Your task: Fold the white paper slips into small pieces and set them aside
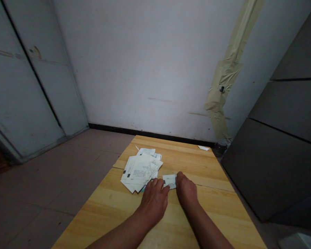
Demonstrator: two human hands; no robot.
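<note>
A small white piece of printed paper (169, 180) lies low over the wooden table between my two hands. My left hand (154, 200) has its fingers curled at the paper's left and lower edge, with the thumb near its corner. The right edge of the same paper is pinched by my right hand (186, 188), whose fingers are closed. Just beyond my left hand is a loose, overlapping pile of printed paper sheets (141, 169). My left fingertips cover part of the pile's near right edge, and a bit of blue-green shows there.
The wooden table (212, 211) has a seam across it. A white paper scrap (203, 148) lies at its far right corner. Behind stands a white wall (145, 69) with a taped pipe (220, 93). Grey cabinets (282, 145) flank the right side, pale doors (28, 86) the left.
</note>
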